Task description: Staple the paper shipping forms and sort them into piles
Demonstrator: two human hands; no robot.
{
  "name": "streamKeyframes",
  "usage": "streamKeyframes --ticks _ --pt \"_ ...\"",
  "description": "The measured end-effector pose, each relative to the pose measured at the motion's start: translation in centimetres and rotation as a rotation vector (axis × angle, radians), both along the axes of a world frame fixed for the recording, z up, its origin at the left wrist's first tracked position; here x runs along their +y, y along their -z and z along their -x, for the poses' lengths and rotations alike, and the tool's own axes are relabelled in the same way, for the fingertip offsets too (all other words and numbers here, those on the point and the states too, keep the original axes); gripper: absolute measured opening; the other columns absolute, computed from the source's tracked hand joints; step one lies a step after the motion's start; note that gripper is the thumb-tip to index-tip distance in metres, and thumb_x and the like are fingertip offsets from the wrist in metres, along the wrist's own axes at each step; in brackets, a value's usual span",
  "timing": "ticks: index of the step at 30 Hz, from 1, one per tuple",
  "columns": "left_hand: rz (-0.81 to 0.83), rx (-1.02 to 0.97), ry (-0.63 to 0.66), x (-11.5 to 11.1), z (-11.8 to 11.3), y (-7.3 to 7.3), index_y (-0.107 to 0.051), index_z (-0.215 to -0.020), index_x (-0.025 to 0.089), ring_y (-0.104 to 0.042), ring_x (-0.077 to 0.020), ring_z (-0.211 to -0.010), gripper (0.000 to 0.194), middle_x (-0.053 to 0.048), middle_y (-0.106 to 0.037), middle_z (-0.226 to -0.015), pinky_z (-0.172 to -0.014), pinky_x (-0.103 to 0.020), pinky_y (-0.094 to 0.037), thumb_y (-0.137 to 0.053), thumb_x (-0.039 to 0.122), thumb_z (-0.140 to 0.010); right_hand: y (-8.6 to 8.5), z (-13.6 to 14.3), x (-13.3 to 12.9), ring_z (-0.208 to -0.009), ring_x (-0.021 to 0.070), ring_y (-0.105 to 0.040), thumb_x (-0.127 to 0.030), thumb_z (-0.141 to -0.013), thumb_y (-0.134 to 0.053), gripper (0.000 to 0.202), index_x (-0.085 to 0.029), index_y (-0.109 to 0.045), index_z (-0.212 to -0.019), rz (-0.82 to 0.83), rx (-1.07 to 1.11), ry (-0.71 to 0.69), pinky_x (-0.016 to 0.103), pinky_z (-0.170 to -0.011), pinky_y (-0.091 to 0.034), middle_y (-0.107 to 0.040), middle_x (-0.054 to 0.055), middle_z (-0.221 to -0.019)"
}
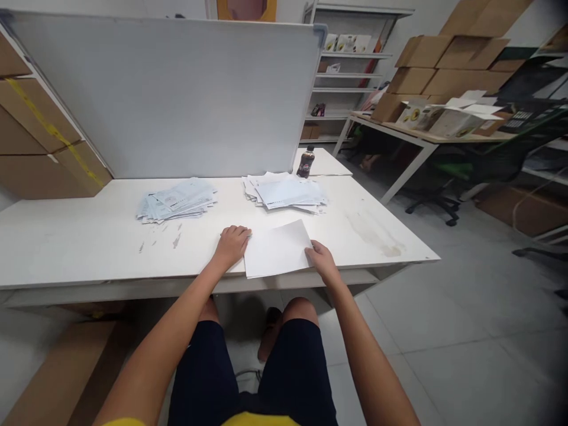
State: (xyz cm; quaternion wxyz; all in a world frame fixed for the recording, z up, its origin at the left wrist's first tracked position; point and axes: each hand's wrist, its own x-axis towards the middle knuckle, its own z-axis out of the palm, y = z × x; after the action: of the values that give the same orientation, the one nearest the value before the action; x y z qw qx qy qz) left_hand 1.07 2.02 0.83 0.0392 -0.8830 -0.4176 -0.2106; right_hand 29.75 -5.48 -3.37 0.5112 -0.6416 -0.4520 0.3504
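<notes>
A blank white sheet of paper [277, 248] lies near the front edge of the white table [89, 236]. My left hand [233, 244] rests with curled fingers on the sheet's left edge. My right hand [320, 258] pinches its lower right corner. Behind the sheet sits a loose stack of printed papers [286, 192], and a second stack of printed papers [177, 200] lies further left.
A dark drink bottle [306, 163] stands at the table's back right by a white partition board [177, 94]. Cardboard boxes [44, 130] lean at the left. To the right are another table [399, 133] with boxes, shelves and office chairs.
</notes>
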Motion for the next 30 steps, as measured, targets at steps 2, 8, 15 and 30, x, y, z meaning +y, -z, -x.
streamKeyframes --ticks 2,8,15,30 --pt "0.003 0.001 0.003 0.0 -0.2 0.0 -0.064 -0.113 0.024 -0.055 -0.0286 -0.104 0.031 -0.011 -0.065 -0.111 -0.089 -0.046 -0.042 -0.048 0.015 -0.088 -0.3 0.2 0.0 -0.071 0.0197 -0.056 -0.04 -0.063 -0.054 0.03 -0.02 -0.063 -0.084 0.004 0.079 -0.022 0.028 -0.062 -0.042 -0.064 0.0 -0.073" --pt "-0.037 -0.071 0.007 0.2 0.0 0.4 -0.062 -0.116 0.025 -0.054 -0.0293 -0.108 0.035 -0.011 -0.062 -0.114 -0.094 -0.048 -0.043 -0.05 0.014 -0.085 -1.1 0.9 -0.2 -0.078 0.0223 -0.06 -0.038 -0.062 -0.058 0.031 -0.021 -0.064 -0.088 -0.052 0.172 -0.046 0.031 -0.07 -0.047 -0.07 0.002 -0.083" --pt "-0.036 -0.185 0.005 0.5 0.3 0.9 -0.055 -0.129 0.02 -0.05 -0.0288 -0.125 0.041 -0.014 -0.057 -0.129 -0.105 -0.047 -0.042 -0.046 0.018 -0.088 -1.5 0.0 1.4 -0.075 0.0181 -0.055 -0.039 -0.067 -0.056 0.035 -0.019 -0.06 -0.094 -0.189 0.189 0.216 0.027 -0.067 -0.044 -0.065 0.002 -0.083" --pt "0.038 -0.125 -0.027 0.5 0.1 0.8 -0.056 -0.126 0.022 -0.057 -0.0292 -0.109 0.041 -0.011 -0.065 -0.116 -0.095 -0.046 -0.042 -0.049 0.019 -0.086 -3.7 -1.3 17.1 -0.123 0.0362 -0.042 -0.032 -0.084 -0.041 0.049 -0.011 -0.055 -0.127 -0.165 -0.536 0.556 0.053 -0.102 -0.032 -0.051 0.023 -0.129"
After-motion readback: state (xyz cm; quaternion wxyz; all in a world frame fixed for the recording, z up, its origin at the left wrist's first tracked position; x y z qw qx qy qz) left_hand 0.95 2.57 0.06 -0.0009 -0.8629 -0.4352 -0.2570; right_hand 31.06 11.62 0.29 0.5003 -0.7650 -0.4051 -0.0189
